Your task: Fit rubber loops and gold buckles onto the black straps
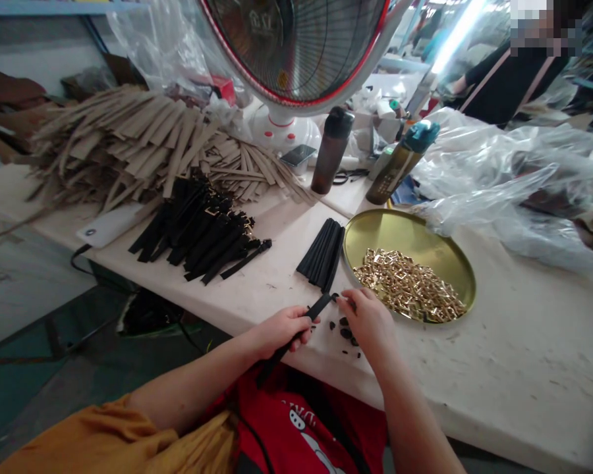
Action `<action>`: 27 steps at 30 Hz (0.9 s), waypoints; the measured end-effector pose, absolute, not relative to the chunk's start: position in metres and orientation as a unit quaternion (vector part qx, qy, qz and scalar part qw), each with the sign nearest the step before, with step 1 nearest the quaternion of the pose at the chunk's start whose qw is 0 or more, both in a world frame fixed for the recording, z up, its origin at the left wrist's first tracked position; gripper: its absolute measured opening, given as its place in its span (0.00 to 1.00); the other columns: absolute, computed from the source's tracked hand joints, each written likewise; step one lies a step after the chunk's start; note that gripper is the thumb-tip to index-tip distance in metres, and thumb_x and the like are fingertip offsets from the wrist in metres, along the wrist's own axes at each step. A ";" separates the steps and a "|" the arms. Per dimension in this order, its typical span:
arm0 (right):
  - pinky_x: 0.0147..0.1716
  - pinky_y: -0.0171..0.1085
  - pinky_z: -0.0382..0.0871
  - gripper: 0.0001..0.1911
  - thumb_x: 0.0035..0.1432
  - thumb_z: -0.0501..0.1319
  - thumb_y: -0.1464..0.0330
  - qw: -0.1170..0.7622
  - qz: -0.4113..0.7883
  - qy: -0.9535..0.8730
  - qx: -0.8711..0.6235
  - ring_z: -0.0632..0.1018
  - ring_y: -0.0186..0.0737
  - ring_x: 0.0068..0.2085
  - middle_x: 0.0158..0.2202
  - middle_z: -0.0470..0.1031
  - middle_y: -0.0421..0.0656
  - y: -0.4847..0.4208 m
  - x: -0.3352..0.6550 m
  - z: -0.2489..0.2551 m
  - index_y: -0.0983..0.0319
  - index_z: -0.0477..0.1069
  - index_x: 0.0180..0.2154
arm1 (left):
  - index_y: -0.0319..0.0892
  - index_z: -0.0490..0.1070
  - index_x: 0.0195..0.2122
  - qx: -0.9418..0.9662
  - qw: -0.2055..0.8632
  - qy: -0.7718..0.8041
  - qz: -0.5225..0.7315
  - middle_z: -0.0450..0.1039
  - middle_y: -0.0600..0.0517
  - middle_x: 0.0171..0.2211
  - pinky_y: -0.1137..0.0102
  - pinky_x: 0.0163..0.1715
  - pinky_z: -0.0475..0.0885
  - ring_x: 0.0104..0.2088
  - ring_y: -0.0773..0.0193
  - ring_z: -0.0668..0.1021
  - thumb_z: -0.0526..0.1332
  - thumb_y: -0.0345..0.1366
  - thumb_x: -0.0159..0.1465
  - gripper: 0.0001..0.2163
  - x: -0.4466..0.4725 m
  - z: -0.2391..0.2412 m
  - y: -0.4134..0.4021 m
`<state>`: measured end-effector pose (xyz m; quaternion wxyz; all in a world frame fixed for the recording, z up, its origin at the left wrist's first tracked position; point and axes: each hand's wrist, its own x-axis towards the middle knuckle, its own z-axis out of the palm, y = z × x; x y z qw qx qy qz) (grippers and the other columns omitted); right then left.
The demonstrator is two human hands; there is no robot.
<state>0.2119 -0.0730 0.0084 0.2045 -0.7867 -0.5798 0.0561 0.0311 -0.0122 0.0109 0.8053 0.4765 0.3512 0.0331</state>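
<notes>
My left hand (296, 327) is closed around a black strap (319, 306), whose lower end hangs past the table edge towards my lap. At the strap's upper end, my right hand (369, 322) pinches a small dark piece (335, 297); its exact shape is too small to tell. Several small black pieces (346, 333) lie loose on the table between my hands. Just beyond them is a neat bundle of black straps (322, 253). To the right, a round gold tray (400, 227) holds a heap of gold-coloured metal buckles (410, 284).
Left on the table (518, 329) lie a pile of black straps with buckles (210, 237) and a large heap of beige strips (128, 145). Behind stand a fan (296, 46), a dark bottle (332, 151) and a tilted bottle (400, 164). Plastic sheeting (514, 178) covers the back right; a person (514, 79) is beyond.
</notes>
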 end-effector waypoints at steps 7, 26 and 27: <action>0.30 0.39 0.59 0.04 0.53 0.57 0.69 0.135 0.022 -0.606 -0.784 0.72 0.45 0.33 0.30 0.71 0.48 -0.052 0.203 0.010 0.61 0.70 0.29 | 0.36 0.63 0.39 0.471 0.805 0.357 0.040 0.61 0.60 0.18 0.80 0.13 0.52 0.13 0.77 0.61 0.49 0.35 0.59 0.10 0.024 0.020 -0.011; 0.27 0.33 0.71 0.13 0.41 0.68 0.63 0.644 0.496 -0.117 -0.570 0.72 0.29 0.23 0.25 0.72 0.36 -0.121 0.160 0.010 0.59 0.71 0.30 | 0.40 0.69 0.33 0.829 0.471 0.300 0.018 0.68 0.55 0.21 0.76 0.23 0.57 0.23 0.69 0.68 0.47 0.40 0.62 0.14 0.011 0.055 -0.030; 0.27 0.33 0.71 0.13 0.40 0.68 0.62 0.642 0.488 -0.121 -0.579 0.72 0.30 0.23 0.25 0.72 0.36 -0.123 0.160 0.010 0.60 0.72 0.30 | 0.40 0.70 0.32 0.840 0.454 0.297 0.015 0.69 0.54 0.22 0.75 0.23 0.56 0.23 0.69 0.68 0.48 0.39 0.62 0.13 0.010 0.055 -0.030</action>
